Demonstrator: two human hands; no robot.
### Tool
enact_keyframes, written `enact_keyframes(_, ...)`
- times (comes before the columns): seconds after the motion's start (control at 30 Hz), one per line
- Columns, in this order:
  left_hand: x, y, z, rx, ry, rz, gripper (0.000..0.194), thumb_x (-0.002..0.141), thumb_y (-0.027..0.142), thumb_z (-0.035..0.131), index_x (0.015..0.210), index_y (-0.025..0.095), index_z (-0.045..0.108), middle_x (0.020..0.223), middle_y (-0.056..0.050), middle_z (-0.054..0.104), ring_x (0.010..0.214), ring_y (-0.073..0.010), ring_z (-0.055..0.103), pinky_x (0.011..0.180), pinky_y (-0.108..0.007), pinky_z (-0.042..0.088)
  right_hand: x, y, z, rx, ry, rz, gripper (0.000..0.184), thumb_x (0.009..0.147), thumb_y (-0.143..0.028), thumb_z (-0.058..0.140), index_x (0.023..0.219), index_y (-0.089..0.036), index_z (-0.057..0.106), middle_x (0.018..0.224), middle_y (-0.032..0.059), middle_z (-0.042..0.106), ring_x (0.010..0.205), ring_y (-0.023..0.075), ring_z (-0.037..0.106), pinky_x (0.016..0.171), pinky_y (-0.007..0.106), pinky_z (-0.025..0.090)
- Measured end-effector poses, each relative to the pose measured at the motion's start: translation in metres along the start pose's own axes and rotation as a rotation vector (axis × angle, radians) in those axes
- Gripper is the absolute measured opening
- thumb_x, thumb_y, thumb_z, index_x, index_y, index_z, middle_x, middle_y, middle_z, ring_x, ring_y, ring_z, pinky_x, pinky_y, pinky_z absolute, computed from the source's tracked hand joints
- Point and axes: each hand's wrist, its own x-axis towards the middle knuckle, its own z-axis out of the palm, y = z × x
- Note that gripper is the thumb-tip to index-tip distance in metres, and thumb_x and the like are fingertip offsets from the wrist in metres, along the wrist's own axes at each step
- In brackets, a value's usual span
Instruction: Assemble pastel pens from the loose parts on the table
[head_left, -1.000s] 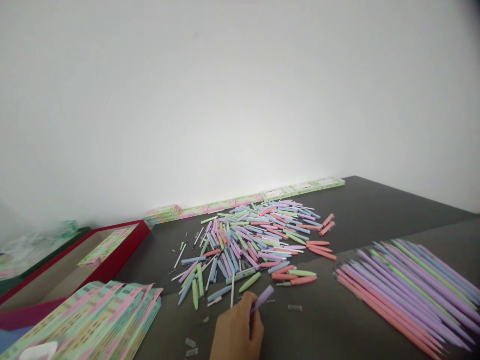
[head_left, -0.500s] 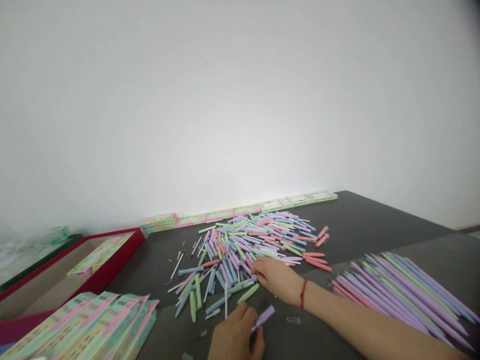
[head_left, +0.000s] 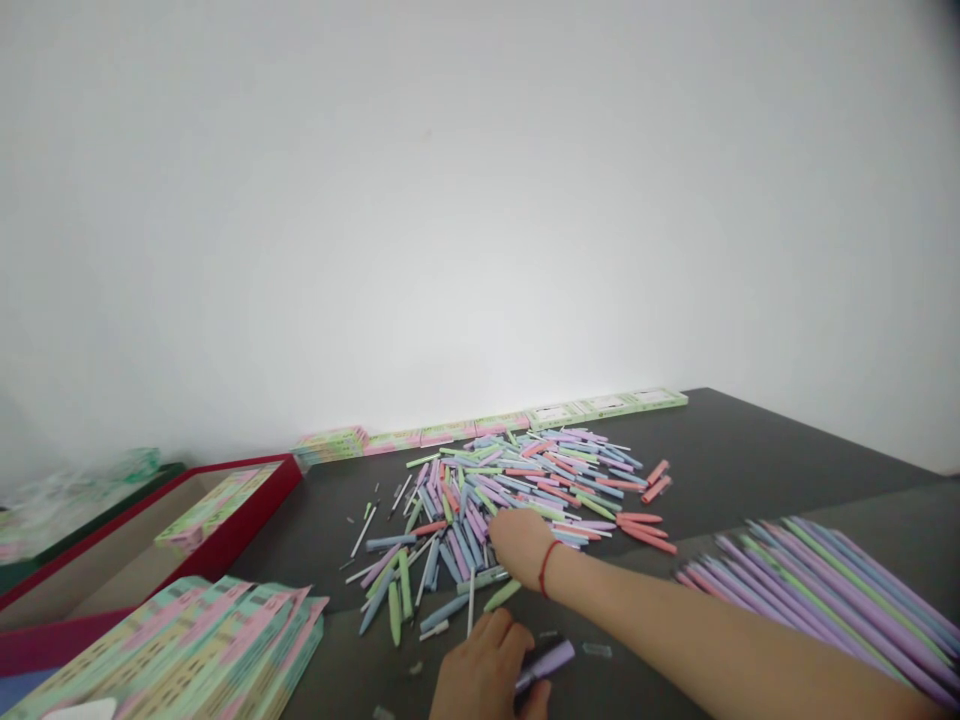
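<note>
My left hand (head_left: 484, 668) is closed around a purple pen cap (head_left: 551, 662) close to the table's near side. The cap sticks out to the right between thumb and fingers. My right hand (head_left: 519, 545), with a red string on its wrist, reaches into the near edge of a big heap of pen parts (head_left: 540, 470) in purple, blue, green and coral. Its fingertips are hidden, so I cannot tell what it pinches. Just beyond my left knuckles lie a white refill (head_left: 472, 600) and a green pen barrel (head_left: 502, 595).
Finished-looking pens (head_left: 832, 600) lie in a row at the right. On the left are fanned printed packets (head_left: 202, 640) and a red-rimmed box (head_left: 247, 520) holding printed cartons. More flat cartons (head_left: 495, 423) line the wall. Small clear pieces (head_left: 597, 650) are scattered nearby.
My right hand has shifted slightly left over the heap, its fingers now turned downward. The purple cap in my left hand has tilted a little. The whole view has shifted slightly.
</note>
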Motion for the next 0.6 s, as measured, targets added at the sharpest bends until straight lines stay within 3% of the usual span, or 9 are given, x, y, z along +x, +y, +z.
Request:
enact_keyframes(0.13, -0.001, 0.001, -0.001, -0.018, 0.047, -0.012, 0.024, 0.067, 0.014, 0.063, 0.09, 0.023, 0.064, 0.091, -0.002, 0.064, 0.083, -0.019, 0.061, 0.071, -0.026, 0.046, 0.003, 0.001, -0.007, 0.084, 0.001, 0.06, 0.028, 0.091, -0.032, 0.056, 0.114, -0.016, 0.056, 0.114, 0.0077, 0.059, 0.094, 0.0207, 0.061, 0.079, 0.04, 0.052)
enact_keyframes(0.23, -0.001, -0.001, 0.001, -0.046, 0.095, -0.009, 0.023, 0.067, 0.017, 0.067, 0.089, 0.022, 0.063, 0.092, -0.002, 0.064, 0.086, -0.0205, 0.06, 0.072, -0.027, 0.045, -0.013, 0.008, -0.012, 0.173, 0.059, 0.08, 0.016, 0.089, -0.022, 0.055, 0.1, -0.013, 0.061, 0.101, 0.0089, 0.064, 0.089, 0.0203, 0.061, 0.076, 0.035, 0.049)
enact_keyframes(0.3, 0.0, -0.004, 0.004, -0.065, 0.117, 0.017, 0.024, 0.066, 0.021, 0.071, 0.089, 0.022, 0.063, 0.094, -0.003, 0.064, 0.091, -0.0226, 0.059, 0.075, -0.03, 0.045, -0.035, 0.015, -0.012, 0.247, 0.094, 0.067, 0.01, 0.083, -0.013, 0.053, 0.089, -0.013, 0.061, 0.089, 0.0075, 0.065, 0.082, 0.0183, 0.06, 0.071, 0.028, 0.045)
enact_keyframes(0.4, 0.003, -0.006, 0.01, -0.061, 0.095, 0.102, 0.033, 0.063, 0.032, 0.077, 0.093, 0.024, 0.064, 0.096, -0.003, 0.064, 0.091, -0.0241, 0.057, 0.076, -0.032, 0.044, -0.077, 0.025, -0.006, 0.371, 0.071, 0.023, 0.011, 0.076, -0.009, 0.051, 0.081, -0.017, 0.057, 0.073, -0.0021, 0.062, 0.066, 0.0113, 0.056, 0.056, 0.019, 0.039)
enact_keyframes(0.5, 0.004, -0.006, 0.013, -0.027, 0.055, 0.171, 0.026, 0.069, 0.031, 0.074, 0.093, 0.025, 0.065, 0.094, -0.002, 0.065, 0.089, -0.023, 0.057, 0.076, -0.032, 0.044, -0.116, 0.032, 0.001, 0.651, 0.073, 0.046, 0.013, 0.072, -0.006, 0.048, 0.072, -0.019, 0.05, 0.063, -0.0054, 0.051, 0.058, 0.01, 0.049, 0.051, 0.018, 0.034)
enact_keyframes(0.6, 0.002, -0.006, 0.01, -0.037, 0.098, 0.171, 0.02, 0.072, 0.024, 0.07, 0.092, 0.025, 0.065, 0.094, -0.001, 0.066, 0.091, -0.0227, 0.058, 0.077, -0.032, 0.045, -0.139, 0.038, 0.008, 0.815, 0.094, 0.118, 0.014, 0.072, -0.006, 0.048, 0.068, -0.02, 0.045, 0.06, -0.0061, 0.044, 0.057, 0.0108, 0.044, 0.051, 0.02, 0.031)
